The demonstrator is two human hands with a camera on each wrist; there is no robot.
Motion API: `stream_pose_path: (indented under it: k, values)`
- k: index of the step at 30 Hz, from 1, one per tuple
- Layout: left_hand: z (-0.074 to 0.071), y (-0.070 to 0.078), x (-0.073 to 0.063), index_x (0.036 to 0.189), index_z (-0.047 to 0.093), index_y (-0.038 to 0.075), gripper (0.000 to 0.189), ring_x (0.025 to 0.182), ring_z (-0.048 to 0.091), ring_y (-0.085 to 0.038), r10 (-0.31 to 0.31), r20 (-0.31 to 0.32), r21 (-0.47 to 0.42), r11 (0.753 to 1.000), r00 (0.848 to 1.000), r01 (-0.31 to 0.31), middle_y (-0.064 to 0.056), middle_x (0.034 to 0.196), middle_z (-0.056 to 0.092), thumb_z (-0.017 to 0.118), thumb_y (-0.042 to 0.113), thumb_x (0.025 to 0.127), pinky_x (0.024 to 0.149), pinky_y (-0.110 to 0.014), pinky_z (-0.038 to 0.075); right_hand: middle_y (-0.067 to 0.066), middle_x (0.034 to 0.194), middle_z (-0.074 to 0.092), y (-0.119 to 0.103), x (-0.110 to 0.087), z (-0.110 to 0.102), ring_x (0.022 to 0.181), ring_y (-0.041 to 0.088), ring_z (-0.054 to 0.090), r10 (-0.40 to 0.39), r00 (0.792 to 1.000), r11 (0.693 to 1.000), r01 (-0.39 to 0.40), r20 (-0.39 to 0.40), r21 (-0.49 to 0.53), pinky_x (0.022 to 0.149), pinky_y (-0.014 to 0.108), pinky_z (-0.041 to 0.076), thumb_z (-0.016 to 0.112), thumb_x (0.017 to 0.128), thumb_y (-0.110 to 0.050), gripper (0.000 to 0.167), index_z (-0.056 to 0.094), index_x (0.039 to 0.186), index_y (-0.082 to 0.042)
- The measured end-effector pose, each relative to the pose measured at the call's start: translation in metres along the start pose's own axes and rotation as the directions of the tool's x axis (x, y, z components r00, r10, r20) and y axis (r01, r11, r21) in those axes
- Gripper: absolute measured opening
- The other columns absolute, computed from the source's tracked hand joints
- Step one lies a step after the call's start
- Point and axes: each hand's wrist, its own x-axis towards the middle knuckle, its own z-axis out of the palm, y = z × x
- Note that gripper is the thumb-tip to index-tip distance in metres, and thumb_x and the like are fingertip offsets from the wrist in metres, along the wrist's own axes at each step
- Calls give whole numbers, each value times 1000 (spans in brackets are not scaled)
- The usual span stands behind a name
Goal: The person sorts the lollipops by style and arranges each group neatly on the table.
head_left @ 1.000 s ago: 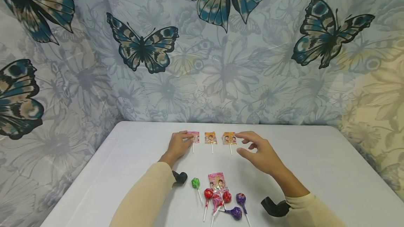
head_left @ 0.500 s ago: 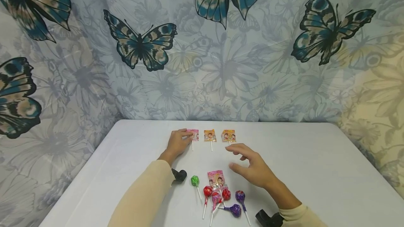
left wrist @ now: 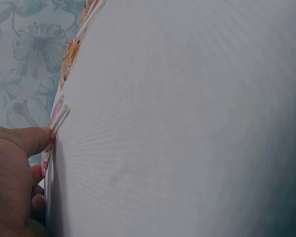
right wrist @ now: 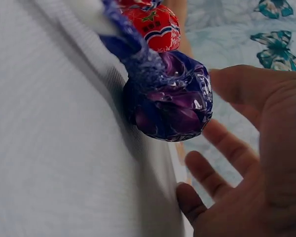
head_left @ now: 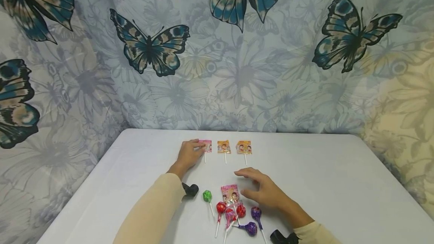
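At the back of the table, my left hand [head_left: 189, 154] has its fingers on a lollipop in a flat pink wrapper [head_left: 208, 146]. In the left wrist view, the thumb meets this lollipop near its white stick [left wrist: 60, 118], with fingertips at the wrapper's lower end. To its right lie two orange-wrapped lollipops [head_left: 223, 147], sticks toward me. My right hand [head_left: 268, 189] holds nothing, fingers spread, just right of another pink-wrapped lollipop [head_left: 230, 192]. A round purple lollipop [right wrist: 172, 106] looms before that hand in the right wrist view, a red one [right wrist: 160, 34] behind it.
In the near pile, a green lollipop [head_left: 207, 195] lies at the left, red ones [head_left: 221, 207] in the middle and purple ones [head_left: 251, 229] at the right. Black wrist cameras [head_left: 192, 190] jut out by both sleeves. A butterfly-patterned cloth [head_left: 244, 74] hangs behind the white table [head_left: 322, 168].
My right hand has moved from beside the rightmost orange-wrapped lollipop back toward me and left, to the near pile. The left hand stays on the pink-wrapped lollipop.
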Motion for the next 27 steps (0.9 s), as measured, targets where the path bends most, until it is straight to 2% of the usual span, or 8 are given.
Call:
stream_pose_path:
  k: [3,7,10,19,27]
  values:
    - [0,0,-1,108,74,5,23,124,45,-41,7,1,4,1000,1000,-7,-18,126,59,73,12,86,106,-48,30,-5,130,55,2,-3,3,123,24,47,7,1000,999,-6,24,-31,101,53,35,73,87,-16,46,59,131,-12]
    - [2,-2,0,108,74,6,24,123,45,-40,4,-3,17,1000,1000,-4,-17,127,59,72,13,86,105,-48,31,-4,131,55,3,-4,4,121,25,47,-2,999,996,6,41,-91,98,57,35,72,87,-18,47,60,131,-16]
    - [1,-1,0,109,74,7,24,123,45,-40,-6,-7,18,1000,1000,6,-16,127,59,72,13,86,105,-47,31,-3,131,55,3,-3,5,119,24,47,-9,998,992,17,61,-124,97,57,36,73,85,-17,48,60,131,-17]
    - [-1,0,2,110,74,7,25,124,44,-40,-25,0,15,1000,1000,25,-15,129,58,72,15,86,106,-47,30,-7,134,54,7,-1,4,121,19,44,-35,991,988,53,126,-143,98,54,35,75,77,-15,58,59,133,-19]
    - [-1,2,0,109,74,7,24,125,43,-40,-27,-1,5,1000,1000,27,-16,128,59,72,13,85,106,-47,29,-11,134,53,6,-3,4,121,18,42,-8,985,981,41,170,-191,96,53,32,75,76,-20,63,57,136,-25]
